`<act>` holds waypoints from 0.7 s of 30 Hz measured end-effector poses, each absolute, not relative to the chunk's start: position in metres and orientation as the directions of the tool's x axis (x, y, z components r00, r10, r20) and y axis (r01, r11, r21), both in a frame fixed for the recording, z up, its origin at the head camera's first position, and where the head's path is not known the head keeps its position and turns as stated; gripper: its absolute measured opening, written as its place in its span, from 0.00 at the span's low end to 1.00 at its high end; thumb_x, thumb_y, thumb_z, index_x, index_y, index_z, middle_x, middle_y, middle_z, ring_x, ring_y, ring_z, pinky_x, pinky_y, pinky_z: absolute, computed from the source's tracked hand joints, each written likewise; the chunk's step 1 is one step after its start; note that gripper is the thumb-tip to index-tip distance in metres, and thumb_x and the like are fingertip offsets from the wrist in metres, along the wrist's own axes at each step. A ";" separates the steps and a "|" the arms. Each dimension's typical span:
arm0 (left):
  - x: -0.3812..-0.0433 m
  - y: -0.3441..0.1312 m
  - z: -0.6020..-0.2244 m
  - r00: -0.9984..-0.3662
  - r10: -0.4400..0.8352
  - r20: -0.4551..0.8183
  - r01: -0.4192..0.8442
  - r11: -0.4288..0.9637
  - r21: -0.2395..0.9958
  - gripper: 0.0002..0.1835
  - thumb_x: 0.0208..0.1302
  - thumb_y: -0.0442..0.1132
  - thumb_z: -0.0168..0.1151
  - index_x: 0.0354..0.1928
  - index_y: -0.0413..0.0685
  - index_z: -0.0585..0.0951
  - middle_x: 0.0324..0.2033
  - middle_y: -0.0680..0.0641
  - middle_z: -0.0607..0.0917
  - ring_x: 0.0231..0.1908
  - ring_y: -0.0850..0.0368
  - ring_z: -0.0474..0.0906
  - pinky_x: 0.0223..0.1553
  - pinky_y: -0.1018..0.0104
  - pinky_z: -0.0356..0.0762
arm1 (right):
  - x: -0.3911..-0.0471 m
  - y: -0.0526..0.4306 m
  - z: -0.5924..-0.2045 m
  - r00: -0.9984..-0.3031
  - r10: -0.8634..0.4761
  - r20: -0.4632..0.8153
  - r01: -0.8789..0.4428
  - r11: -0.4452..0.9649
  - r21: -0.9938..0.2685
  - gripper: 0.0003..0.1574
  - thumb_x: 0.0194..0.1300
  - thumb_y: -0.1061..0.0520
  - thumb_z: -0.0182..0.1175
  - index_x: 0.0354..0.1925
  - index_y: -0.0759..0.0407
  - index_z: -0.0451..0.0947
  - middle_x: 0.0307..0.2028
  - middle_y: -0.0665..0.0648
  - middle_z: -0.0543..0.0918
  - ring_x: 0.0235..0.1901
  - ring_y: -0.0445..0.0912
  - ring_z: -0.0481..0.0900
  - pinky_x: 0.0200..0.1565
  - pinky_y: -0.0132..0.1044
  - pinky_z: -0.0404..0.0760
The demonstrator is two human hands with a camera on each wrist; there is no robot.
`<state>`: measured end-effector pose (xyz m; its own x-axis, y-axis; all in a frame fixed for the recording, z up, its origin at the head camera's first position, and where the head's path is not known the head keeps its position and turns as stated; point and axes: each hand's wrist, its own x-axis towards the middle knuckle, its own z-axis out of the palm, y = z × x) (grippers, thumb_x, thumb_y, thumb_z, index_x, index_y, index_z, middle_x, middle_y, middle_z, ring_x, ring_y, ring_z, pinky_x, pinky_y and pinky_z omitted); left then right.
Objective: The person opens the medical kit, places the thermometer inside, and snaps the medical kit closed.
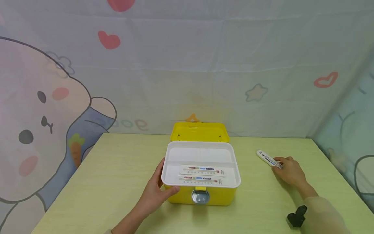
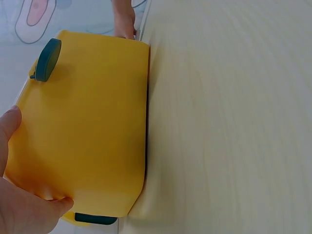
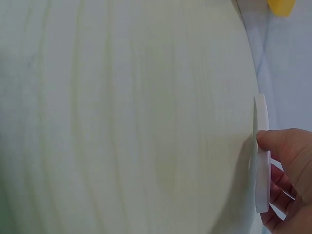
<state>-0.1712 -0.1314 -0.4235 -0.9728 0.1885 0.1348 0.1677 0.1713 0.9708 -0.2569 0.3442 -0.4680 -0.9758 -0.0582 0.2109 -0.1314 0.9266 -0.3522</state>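
Note:
A yellow storage box [image 1: 222,196] stands on the table with its lid [image 1: 200,131] raised at the back and a white tray [image 1: 200,150] inside. Two flat white thermometers [image 1: 201,170] with printed scales lie side by side in the tray's front part. My left hand [image 1: 156,192] grips the box's front left corner, thumb on the front face and fingers along the side. Off to the right of the box, my right hand [image 1: 290,172] pinches a third white thermometer [image 1: 265,157] at its near end. The right wrist view shows that thermometer [image 3: 263,185] edge-on, between thumb and fingers.
A grey latch [image 1: 200,197] hangs on the box's front. Beside the right sleeve is a small black object [image 1: 297,217], its kind unclear. The pale wooden table [image 1: 117,172] ends at a cartoon-printed curtain [image 1: 187,65] at the back.

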 end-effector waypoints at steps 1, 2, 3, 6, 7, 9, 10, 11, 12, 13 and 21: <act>-0.171 -0.131 -0.423 -0.973 0.188 0.134 0.167 0.172 0.971 0.54 0.48 0.36 0.71 0.72 0.60 0.46 0.67 0.52 0.61 0.60 0.54 0.66 0.63 0.49 0.59 | -0.257 0.345 -0.467 -0.975 -0.059 0.213 -0.133 0.927 -0.351 0.26 0.56 0.53 0.61 0.50 0.69 0.74 0.38 0.73 0.73 0.31 0.59 0.72 0.29 0.48 0.70; -0.171 -0.131 -0.423 -0.973 0.188 0.133 0.166 0.173 0.971 0.54 0.48 0.36 0.71 0.72 0.60 0.46 0.67 0.52 0.61 0.60 0.53 0.66 0.63 0.49 0.59 | -0.257 0.345 -0.467 -0.975 -0.060 0.212 -0.133 0.927 -0.351 0.26 0.56 0.53 0.61 0.50 0.68 0.74 0.38 0.73 0.73 0.31 0.59 0.72 0.29 0.48 0.70; -0.171 -0.131 -0.423 -0.974 0.188 0.130 0.163 0.172 0.971 0.54 0.48 0.36 0.71 0.72 0.61 0.46 0.67 0.52 0.61 0.60 0.53 0.66 0.63 0.48 0.59 | -0.257 0.345 -0.465 -0.975 -0.061 0.213 -0.134 0.929 -0.346 0.26 0.56 0.53 0.61 0.50 0.68 0.75 0.38 0.73 0.73 0.32 0.59 0.73 0.30 0.48 0.71; -0.171 -0.131 -0.423 -0.974 0.186 0.126 0.159 0.173 0.972 0.54 0.48 0.36 0.71 0.72 0.61 0.47 0.66 0.52 0.61 0.60 0.53 0.67 0.63 0.48 0.58 | -0.256 0.346 -0.461 -0.976 -0.074 0.204 -0.143 0.928 -0.345 0.27 0.56 0.53 0.61 0.50 0.69 0.74 0.38 0.74 0.73 0.32 0.60 0.72 0.29 0.49 0.71; -0.171 -0.131 -0.423 -0.975 0.186 0.125 0.158 0.172 0.972 0.54 0.48 0.36 0.71 0.72 0.62 0.47 0.66 0.52 0.62 0.60 0.53 0.67 0.63 0.48 0.58 | -0.256 0.346 -0.460 -0.976 -0.078 0.205 -0.146 0.928 -0.343 0.27 0.56 0.54 0.61 0.51 0.69 0.74 0.38 0.73 0.73 0.32 0.59 0.73 0.29 0.49 0.71; -0.171 -0.131 -0.423 -0.975 0.185 0.126 0.158 0.171 0.972 0.54 0.48 0.36 0.71 0.71 0.62 0.47 0.66 0.53 0.62 0.60 0.53 0.67 0.63 0.48 0.58 | -0.256 0.346 -0.456 -0.974 -0.087 0.208 -0.156 0.926 -0.344 0.26 0.56 0.54 0.61 0.51 0.69 0.74 0.38 0.73 0.73 0.32 0.59 0.73 0.29 0.49 0.71; -0.171 -0.131 -0.423 -0.975 0.185 0.126 0.158 0.171 0.973 0.54 0.48 0.36 0.71 0.71 0.62 0.47 0.66 0.53 0.62 0.60 0.53 0.67 0.63 0.48 0.58 | -0.257 0.346 -0.455 -0.973 -0.092 0.211 -0.162 0.924 -0.346 0.26 0.57 0.55 0.61 0.51 0.69 0.74 0.38 0.73 0.73 0.31 0.59 0.73 0.29 0.49 0.71; -0.171 -0.131 -0.423 -0.975 0.186 0.125 0.157 0.170 0.973 0.54 0.48 0.36 0.71 0.71 0.62 0.47 0.66 0.53 0.62 0.60 0.53 0.67 0.63 0.48 0.58 | -0.257 0.346 -0.453 -0.971 -0.097 0.218 -0.170 0.923 -0.346 0.26 0.57 0.55 0.61 0.51 0.69 0.74 0.37 0.73 0.73 0.31 0.59 0.73 0.29 0.49 0.71; -0.171 -0.131 -0.423 -0.975 0.186 0.125 0.157 0.168 0.973 0.54 0.48 0.36 0.71 0.71 0.62 0.47 0.66 0.53 0.62 0.60 0.53 0.67 0.63 0.48 0.58 | -0.258 0.346 -0.452 -0.969 -0.101 0.227 -0.177 0.922 -0.345 0.26 0.57 0.55 0.61 0.51 0.69 0.74 0.37 0.73 0.73 0.31 0.59 0.73 0.29 0.49 0.71; -0.171 -0.131 -0.423 -0.974 0.186 0.126 0.158 0.168 0.973 0.54 0.48 0.36 0.71 0.72 0.62 0.47 0.66 0.53 0.62 0.61 0.53 0.66 0.64 0.48 0.58 | -0.258 0.346 -0.450 -0.967 -0.104 0.234 -0.183 0.920 -0.346 0.26 0.56 0.56 0.61 0.50 0.69 0.74 0.37 0.72 0.73 0.31 0.59 0.73 0.29 0.49 0.71; -0.171 -0.130 -0.423 -0.976 0.179 0.124 0.155 0.173 0.973 0.54 0.48 0.35 0.71 0.72 0.61 0.47 0.67 0.52 0.61 0.61 0.53 0.65 0.64 0.48 0.57 | -0.261 0.345 -0.435 -0.940 -0.150 0.306 -0.245 0.922 -0.299 0.23 0.55 0.57 0.63 0.48 0.69 0.76 0.33 0.69 0.74 0.30 0.58 0.73 0.29 0.50 0.72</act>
